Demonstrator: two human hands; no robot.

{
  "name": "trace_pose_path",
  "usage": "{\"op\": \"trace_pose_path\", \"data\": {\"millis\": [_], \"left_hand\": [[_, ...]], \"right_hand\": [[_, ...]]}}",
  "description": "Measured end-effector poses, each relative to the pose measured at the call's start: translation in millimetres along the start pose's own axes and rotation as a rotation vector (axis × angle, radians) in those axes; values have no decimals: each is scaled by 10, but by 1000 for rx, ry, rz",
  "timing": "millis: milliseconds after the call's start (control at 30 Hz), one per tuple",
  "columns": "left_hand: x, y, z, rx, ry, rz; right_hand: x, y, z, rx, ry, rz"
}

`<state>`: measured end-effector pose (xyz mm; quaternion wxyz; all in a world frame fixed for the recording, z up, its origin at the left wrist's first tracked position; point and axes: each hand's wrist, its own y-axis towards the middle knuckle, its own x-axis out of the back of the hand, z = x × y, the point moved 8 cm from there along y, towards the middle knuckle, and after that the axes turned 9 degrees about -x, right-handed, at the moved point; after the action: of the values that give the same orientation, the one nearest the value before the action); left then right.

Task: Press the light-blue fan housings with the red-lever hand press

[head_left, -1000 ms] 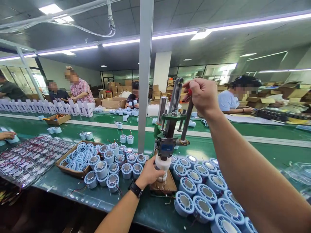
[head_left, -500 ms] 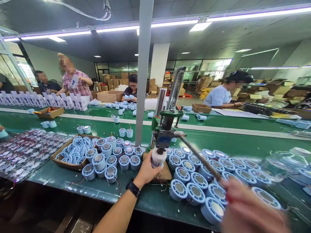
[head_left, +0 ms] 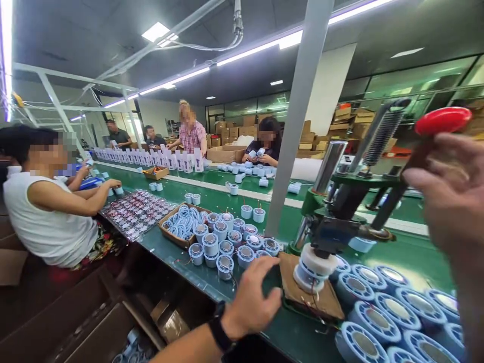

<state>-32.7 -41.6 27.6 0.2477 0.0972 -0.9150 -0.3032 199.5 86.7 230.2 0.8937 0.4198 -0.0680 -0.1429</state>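
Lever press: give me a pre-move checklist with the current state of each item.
1. Left hand off the white block and blue housing: ok, fingers open beside them.
2. Housing under the press: ok.
3. Lever upward: ok, red knob at its top.
4. Right hand firmly gripping the lever: cannot tell, blurred.
5. Housing centred under the block: cannot tell from this angle.
6. Cardboard pad beneath the housing: ok.

The left hand (head_left: 254,298) is reaching forward, palm down, its thumb and fingers spreading apart (1 black band is circling the wrist (head_left: 227,325)). The right hand (head_left: 448,186) is hanging higher, fingers loosely curling, its forearm (head_left: 467,282) rising steeply from below. Both forearms are showing bare.
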Motion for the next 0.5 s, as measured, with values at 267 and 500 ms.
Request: {"op": "trace_pose_path", "data": {"millis": [267, 500], "left_hand": [[2474, 223, 1161, 393, 806, 39], [2789, 270, 1671, 448, 872, 317]], "right_hand": [[-305, -1990, -1154, -544, -144, 92], [-550, -2161, -1336, -737, -212, 81]]}}
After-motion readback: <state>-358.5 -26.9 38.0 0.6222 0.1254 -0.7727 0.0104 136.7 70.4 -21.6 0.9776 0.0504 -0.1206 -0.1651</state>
